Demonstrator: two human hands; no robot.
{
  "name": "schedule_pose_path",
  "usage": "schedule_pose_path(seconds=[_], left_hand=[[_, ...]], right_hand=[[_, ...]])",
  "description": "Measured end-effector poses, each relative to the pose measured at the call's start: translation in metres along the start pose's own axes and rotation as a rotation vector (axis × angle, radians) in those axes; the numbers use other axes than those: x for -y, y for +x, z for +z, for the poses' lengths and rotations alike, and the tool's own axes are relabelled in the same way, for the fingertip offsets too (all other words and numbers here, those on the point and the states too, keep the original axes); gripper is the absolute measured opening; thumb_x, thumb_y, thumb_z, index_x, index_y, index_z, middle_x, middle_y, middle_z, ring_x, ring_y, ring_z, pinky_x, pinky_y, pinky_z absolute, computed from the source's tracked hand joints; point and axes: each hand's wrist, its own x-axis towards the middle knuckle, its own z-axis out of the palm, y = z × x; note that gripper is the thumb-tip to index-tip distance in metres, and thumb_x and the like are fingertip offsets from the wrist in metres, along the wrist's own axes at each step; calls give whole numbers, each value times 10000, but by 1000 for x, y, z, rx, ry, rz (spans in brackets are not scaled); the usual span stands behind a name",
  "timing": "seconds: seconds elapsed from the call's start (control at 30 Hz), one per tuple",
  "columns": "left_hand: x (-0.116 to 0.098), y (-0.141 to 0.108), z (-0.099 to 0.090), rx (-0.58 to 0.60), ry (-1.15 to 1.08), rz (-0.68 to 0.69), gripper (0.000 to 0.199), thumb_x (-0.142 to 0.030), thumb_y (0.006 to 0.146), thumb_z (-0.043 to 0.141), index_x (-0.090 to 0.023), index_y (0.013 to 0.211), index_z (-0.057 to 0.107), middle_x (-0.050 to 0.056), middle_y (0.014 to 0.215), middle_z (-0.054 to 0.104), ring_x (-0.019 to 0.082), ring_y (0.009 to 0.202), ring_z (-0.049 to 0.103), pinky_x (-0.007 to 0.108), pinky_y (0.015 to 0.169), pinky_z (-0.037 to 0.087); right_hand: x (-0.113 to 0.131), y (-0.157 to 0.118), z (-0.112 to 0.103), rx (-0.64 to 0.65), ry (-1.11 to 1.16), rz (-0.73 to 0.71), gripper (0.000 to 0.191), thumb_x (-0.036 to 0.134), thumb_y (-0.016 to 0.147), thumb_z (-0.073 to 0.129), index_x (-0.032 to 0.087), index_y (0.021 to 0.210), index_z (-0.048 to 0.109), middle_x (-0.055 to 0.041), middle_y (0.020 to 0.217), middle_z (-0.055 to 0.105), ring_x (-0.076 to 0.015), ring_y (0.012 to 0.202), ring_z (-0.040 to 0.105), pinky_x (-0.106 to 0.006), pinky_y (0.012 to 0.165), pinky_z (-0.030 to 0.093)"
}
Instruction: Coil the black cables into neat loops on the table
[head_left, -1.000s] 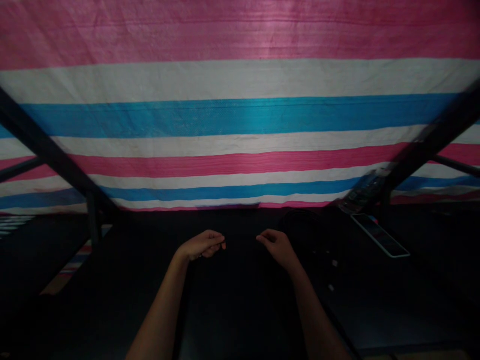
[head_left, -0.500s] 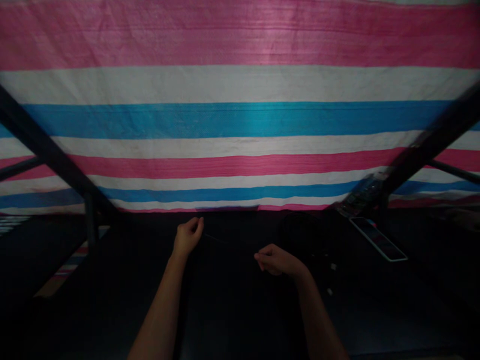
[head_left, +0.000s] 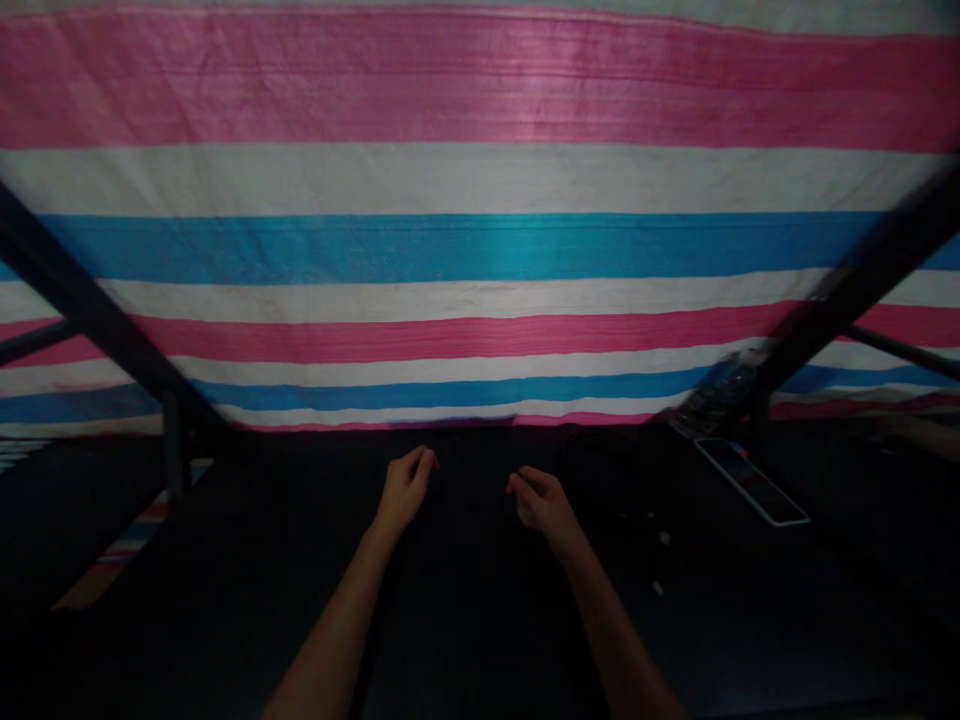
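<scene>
middle: dark table (head_left: 465,620) open
right: phone (head_left: 751,481), small bits (head_left: 660,563) (tiny)
left: metal post (head_left: 177,447) blocks

Both hands hover over a very dark table (head_left: 465,620), just in front of the striped sheet (head_left: 480,250). The left hand (head_left: 406,487) has its fingers curled together as if pinching; the right hand (head_left: 541,500) is loosely curled, a short gap away. Whatever they pinch is too dark to see.
</scene>
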Motion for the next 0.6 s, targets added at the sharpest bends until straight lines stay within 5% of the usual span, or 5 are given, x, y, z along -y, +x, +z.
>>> schedule_pose_path(seconds=[0.13,0.23,0.47,0.6], left_hand=[[-12,-11,31,113,-282,-161,428,-569,883,529,-193,679,559,-47,522,437,109,453,393,230,462,302],[-12,-10,31,60,-451,-264,478,-617,846,563,-208,615,475,-75,470,357,84,401,314,217,412,252],[6,11,-31,-511,-374,-217,457,-499,807,695,-199,576,439,-83,476,354,62,410,315,198,400,239],[6,19,-49,-754,-462,-180,509,-509,821,693,-214,573,359,-104,461,295,52,393,259,192,379,206]], right_hand=[[-5,6,2,-185,-2,-95,512,678,721,680,183,706,550,105,474,294,-39,362,222,-200,362,169],[-2,4,-2,-204,-130,-131,455,621,780,645,175,727,577,81,519,325,-58,415,274,-206,394,204],[17,-12,-15,165,-455,60,340,484,853,585,161,753,614,42,582,416,-84,482,358,-207,432,261],[20,-11,-24,87,-454,21,371,509,870,545,168,736,600,55,543,368,-86,455,312,-218,428,233]])
